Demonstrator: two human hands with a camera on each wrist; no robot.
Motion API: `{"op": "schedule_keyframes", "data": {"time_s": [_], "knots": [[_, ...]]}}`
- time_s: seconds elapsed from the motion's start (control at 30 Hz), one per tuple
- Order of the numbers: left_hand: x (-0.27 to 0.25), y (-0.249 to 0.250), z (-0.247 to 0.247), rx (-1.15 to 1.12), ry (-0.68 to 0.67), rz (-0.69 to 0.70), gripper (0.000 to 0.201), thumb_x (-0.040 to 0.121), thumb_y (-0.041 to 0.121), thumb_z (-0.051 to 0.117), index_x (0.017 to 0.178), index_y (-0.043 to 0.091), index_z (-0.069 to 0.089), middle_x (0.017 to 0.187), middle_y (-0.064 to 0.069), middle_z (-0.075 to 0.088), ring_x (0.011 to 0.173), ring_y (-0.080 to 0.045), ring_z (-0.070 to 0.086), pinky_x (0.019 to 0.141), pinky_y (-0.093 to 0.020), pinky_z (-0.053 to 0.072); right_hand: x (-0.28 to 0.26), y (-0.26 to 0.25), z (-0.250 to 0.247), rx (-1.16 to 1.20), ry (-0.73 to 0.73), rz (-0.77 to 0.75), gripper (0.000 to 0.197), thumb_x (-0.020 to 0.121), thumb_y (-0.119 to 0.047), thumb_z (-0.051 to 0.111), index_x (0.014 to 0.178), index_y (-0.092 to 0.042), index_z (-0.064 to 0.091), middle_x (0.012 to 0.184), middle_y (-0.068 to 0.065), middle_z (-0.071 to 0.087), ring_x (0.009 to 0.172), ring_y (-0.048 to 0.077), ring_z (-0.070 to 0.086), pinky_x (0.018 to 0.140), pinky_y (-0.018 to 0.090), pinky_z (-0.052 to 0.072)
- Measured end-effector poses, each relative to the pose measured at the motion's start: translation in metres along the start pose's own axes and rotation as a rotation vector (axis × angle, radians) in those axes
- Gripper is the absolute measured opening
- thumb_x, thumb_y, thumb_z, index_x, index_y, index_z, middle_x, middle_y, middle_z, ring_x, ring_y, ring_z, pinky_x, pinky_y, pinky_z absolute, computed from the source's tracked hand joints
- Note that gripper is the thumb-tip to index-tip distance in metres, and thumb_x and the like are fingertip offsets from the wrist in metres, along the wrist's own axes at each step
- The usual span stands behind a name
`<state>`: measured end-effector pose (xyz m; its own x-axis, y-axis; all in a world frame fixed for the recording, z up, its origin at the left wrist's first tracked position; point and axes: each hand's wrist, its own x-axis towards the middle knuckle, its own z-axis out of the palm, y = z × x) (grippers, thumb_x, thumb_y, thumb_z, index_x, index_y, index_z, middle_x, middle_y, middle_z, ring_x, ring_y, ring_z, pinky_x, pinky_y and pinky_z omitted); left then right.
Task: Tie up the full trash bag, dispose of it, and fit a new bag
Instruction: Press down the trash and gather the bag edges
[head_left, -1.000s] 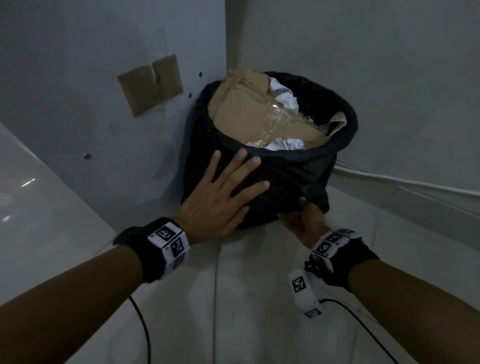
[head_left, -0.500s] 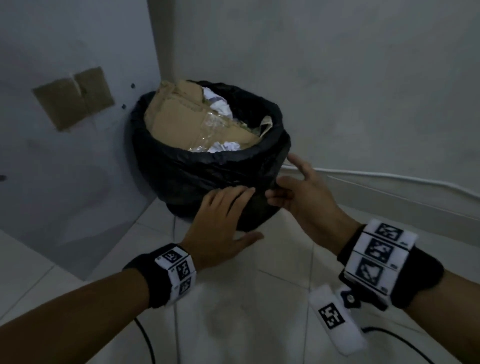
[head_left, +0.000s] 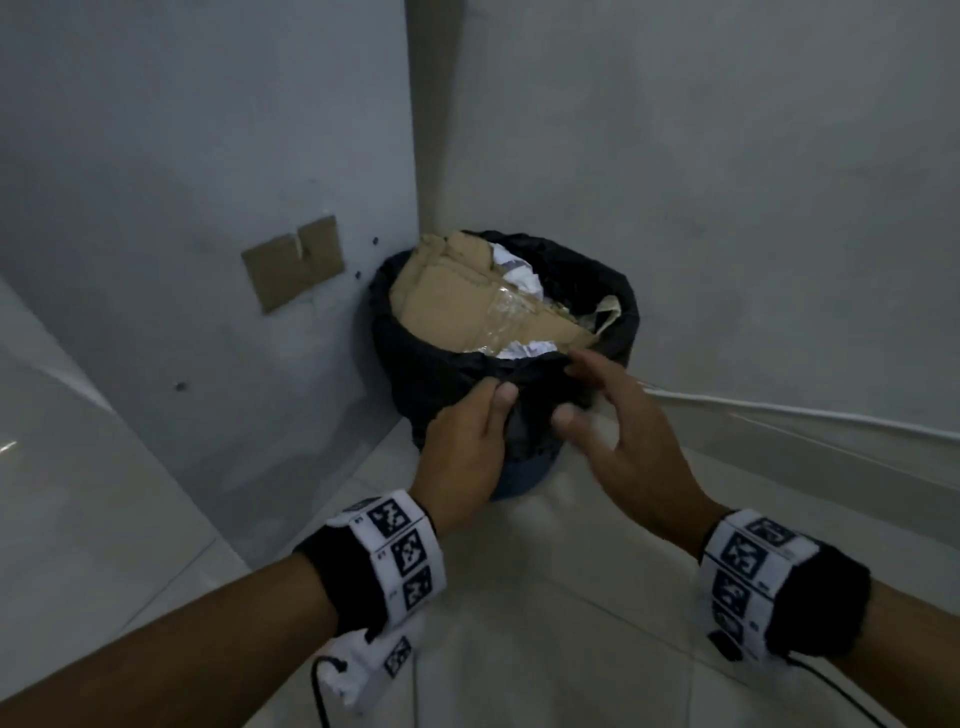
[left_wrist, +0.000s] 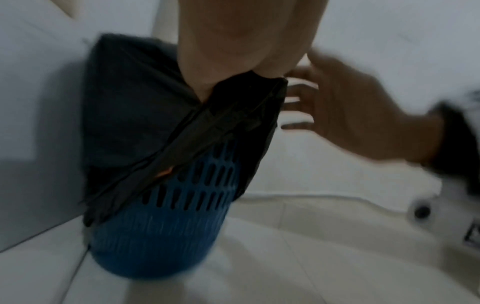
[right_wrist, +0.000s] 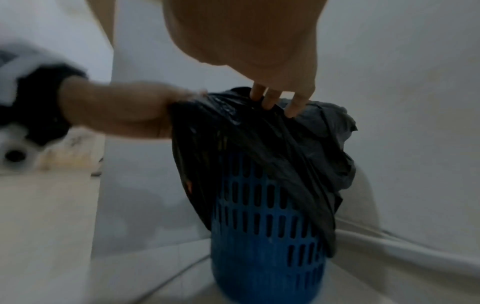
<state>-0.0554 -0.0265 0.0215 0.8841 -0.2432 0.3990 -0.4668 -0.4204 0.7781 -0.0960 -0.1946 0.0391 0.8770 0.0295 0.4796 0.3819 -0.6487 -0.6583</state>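
A blue slotted bin stands in the corner, lined with a black trash bag whose overhang is folded down over the rim. Cardboard and crumpled paper fill it to the top. My left hand grips the overhang at the bin's front and holds it lifted, so the blue bin shows beneath. My right hand is beside it with fingers spread. Its fingertips touch the bag at the rim without closing on it.
Walls close in behind and on both sides of the bin. A cardboard patch is stuck on the left wall. A white cable runs along the foot of the right wall. Pale floor tiles lie in front.
My left hand went from lying flat on the bag's side to gripping the overhang and lifting it. My right hand rose from the bag's lower edge to the rim.
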Motion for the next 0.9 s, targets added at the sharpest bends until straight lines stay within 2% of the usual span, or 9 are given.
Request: {"op": "schedule_keyframes", "data": {"time_s": [0.07, 0.13, 0.27, 0.4, 0.5, 0.57, 0.73, 0.83, 0.9], "knots": [[0.006, 0.006, -0.012, -0.027, 0.014, -0.042, 0.043, 0.101, 0.041, 0.031, 0.082, 0.006, 0.047, 0.071, -0.013, 0.055, 0.063, -0.024, 0.052, 0.066, -0.049, 0.044, -0.002, 0.013, 0.007, -0.369, -0.090, -0.169, 0.071, 0.084, -0.061, 0.057, 0.142, -0.024, 0.042, 0.131, -0.007, 0.053, 0.120, 0.010, 0.048, 0.100, 0.025, 0.038], [0.011, 0.012, -0.021, -0.043, -0.004, -0.043, 0.039, 0.100, 0.044, 0.032, 0.088, 0.011, 0.048, 0.072, -0.007, 0.057, 0.064, -0.020, 0.054, 0.067, -0.048, 0.046, 0.004, 0.022, 0.013, -0.549, -0.112, -0.213, 0.063, 0.083, -0.064, 0.054, 0.129, -0.022, 0.056, 0.114, 0.002, 0.058, 0.107, 0.024, 0.052, 0.088, 0.036, 0.044], [0.026, 0.015, -0.038, 0.016, -0.021, 0.044, 0.023, 0.096, 0.041, 0.047, 0.100, 0.019, 0.051, 0.085, 0.003, 0.064, 0.078, -0.012, 0.061, 0.069, -0.033, 0.052, 0.017, 0.027, 0.013, -0.412, -0.282, 0.036, 0.024, 0.088, -0.045, 0.060, 0.079, -0.024, 0.062, 0.084, -0.002, 0.046, 0.084, 0.025, 0.052, 0.067, 0.029, 0.031], [0.045, 0.018, -0.048, -0.035, -0.076, 0.053, 0.007, 0.095, 0.029, 0.053, 0.102, 0.026, 0.053, 0.078, 0.006, 0.058, 0.065, -0.001, 0.053, 0.058, -0.014, 0.038, 0.010, 0.021, 0.013, -0.351, -0.073, -0.045, 0.035, 0.081, -0.052, 0.064, 0.090, -0.021, 0.050, 0.090, -0.003, 0.047, 0.080, 0.019, 0.047, 0.066, 0.030, 0.038], [0.044, 0.024, -0.043, -0.127, -0.144, 0.049, 0.007, 0.097, 0.026, 0.051, 0.103, 0.027, 0.054, 0.080, 0.003, 0.061, 0.075, -0.012, 0.060, 0.067, -0.023, 0.048, 0.018, 0.003, 0.021, -0.444, 0.064, -0.135, 0.062, 0.070, -0.066, 0.061, 0.114, -0.023, 0.048, 0.104, 0.001, 0.052, 0.091, 0.020, 0.046, 0.073, 0.031, 0.041], [0.046, 0.026, -0.038, -0.128, -0.159, 0.067, 0.006, 0.098, 0.024, 0.050, 0.099, 0.027, 0.055, 0.084, 0.003, 0.062, 0.082, -0.014, 0.062, 0.072, -0.025, 0.051, 0.025, -0.002, 0.027, -0.545, 0.058, -0.144, 0.067, 0.069, -0.061, 0.065, 0.120, -0.022, 0.050, 0.107, 0.004, 0.054, 0.094, 0.024, 0.047, 0.073, 0.035, 0.041], [0.062, 0.018, -0.041, -0.006, -0.121, 0.095, 0.009, 0.098, 0.024, 0.048, 0.097, 0.026, 0.057, 0.084, 0.009, 0.062, 0.075, -0.011, 0.058, 0.065, -0.021, 0.046, 0.039, 0.009, 0.019, -0.478, 0.061, -0.149, 0.024, 0.081, -0.030, 0.065, 0.100, -0.015, 0.063, 0.099, 0.006, 0.055, 0.092, 0.028, 0.047, 0.073, 0.040, 0.045], [0.064, 0.007, -0.039, 0.217, -0.171, 0.220, 0.020, 0.100, 0.036, 0.039, 0.099, 0.028, 0.057, 0.086, 0.008, 0.061, 0.081, -0.013, 0.057, 0.074, -0.036, 0.050, 0.041, 0.015, 0.005, -0.274, -0.025, -0.180, 0.016, 0.089, -0.027, 0.057, 0.098, -0.015, 0.063, 0.100, -0.002, 0.060, 0.094, 0.017, 0.050, 0.079, 0.036, 0.043], [0.064, 0.006, -0.033, 0.331, -0.190, 0.268, 0.026, 0.097, 0.044, 0.032, 0.094, 0.031, 0.055, 0.087, 0.005, 0.058, 0.085, -0.018, 0.053, 0.077, -0.045, 0.047, 0.040, 0.016, -0.002, -0.124, -0.003, -0.112, 0.011, 0.091, -0.024, 0.054, 0.095, -0.016, 0.061, 0.088, -0.006, 0.062, 0.082, 0.012, 0.055, 0.071, 0.034, 0.045]]}}
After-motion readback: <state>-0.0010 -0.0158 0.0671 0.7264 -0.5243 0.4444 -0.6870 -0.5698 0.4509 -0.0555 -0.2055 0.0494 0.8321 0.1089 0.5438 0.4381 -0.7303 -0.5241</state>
